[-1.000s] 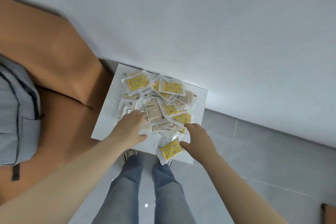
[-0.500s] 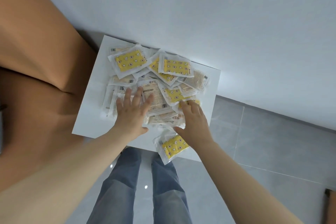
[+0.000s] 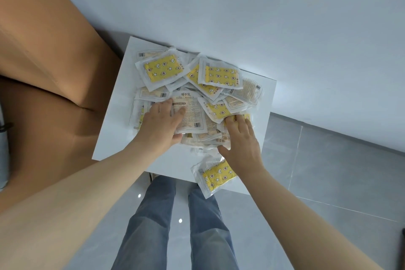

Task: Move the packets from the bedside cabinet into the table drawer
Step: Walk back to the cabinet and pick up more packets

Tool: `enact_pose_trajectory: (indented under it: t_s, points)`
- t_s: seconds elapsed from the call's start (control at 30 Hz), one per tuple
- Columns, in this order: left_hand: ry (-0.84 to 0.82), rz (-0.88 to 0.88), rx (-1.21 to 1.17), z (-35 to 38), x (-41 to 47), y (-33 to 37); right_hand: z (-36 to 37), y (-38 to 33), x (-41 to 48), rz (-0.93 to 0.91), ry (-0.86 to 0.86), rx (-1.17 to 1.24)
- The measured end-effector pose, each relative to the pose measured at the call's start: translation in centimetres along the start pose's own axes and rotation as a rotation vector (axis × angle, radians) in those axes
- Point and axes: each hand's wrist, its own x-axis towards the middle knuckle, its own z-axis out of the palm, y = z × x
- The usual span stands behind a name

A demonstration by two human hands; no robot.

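Observation:
A heap of clear packets (image 3: 220, 75), many with yellow patterned pads inside, covers the white bedside cabinet top (image 3: 114, 133). My left hand (image 3: 158, 126) lies on the heap's left side, fingers over a white printed packet (image 3: 190, 116) and thumb tucked under its near edge. My right hand (image 3: 242, 140) digs its curled fingertips into the packets on the heap's right side, thumb spread toward me. One yellow packet (image 3: 215, 176) hangs over the cabinet's near edge, just below my right wrist. No table drawer is in view.
A brown bed (image 3: 43, 55) with its headboard presses against the cabinet's left side. A pale wall (image 3: 263, 6) rises right behind the cabinet. Grey floor tiles (image 3: 328, 171) stretch to the right. My legs in jeans (image 3: 153, 226) stand at the cabinet's front.
Both hands slid further onto the heap, then their flat fingers curled in, the left closing on the printed packet and the right into the packets. The view moved closer.

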Motion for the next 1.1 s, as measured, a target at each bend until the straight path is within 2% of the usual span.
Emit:
enact_pose_trajectory:
  t_s: [0.27,0.4,0.53,0.83,1.1]
  points:
    - [0.024,0.033,-0.005,-0.9,-0.2,-0.2,-0.4,-0.4,0.4,-0.008,-0.019,-0.068]
    - [0.004,0.049,0.092,-0.5,0.1,-0.3,-1.1,0.0,-0.1,-0.109,0.051,-0.028]
    - [-0.054,-0.016,0.125,-0.7,0.3,0.5,-1.2,0.2,-0.8,-0.19,0.156,-0.012]
    - [0.001,0.048,-0.226,-4.1,0.2,-1.1,-4.4,-0.9,-2.1,-0.213,0.282,0.097]
    - [0.089,-0.011,-0.398,-7.8,-3.4,-0.5,-8.2,-3.4,-3.9,-0.164,0.287,0.089]
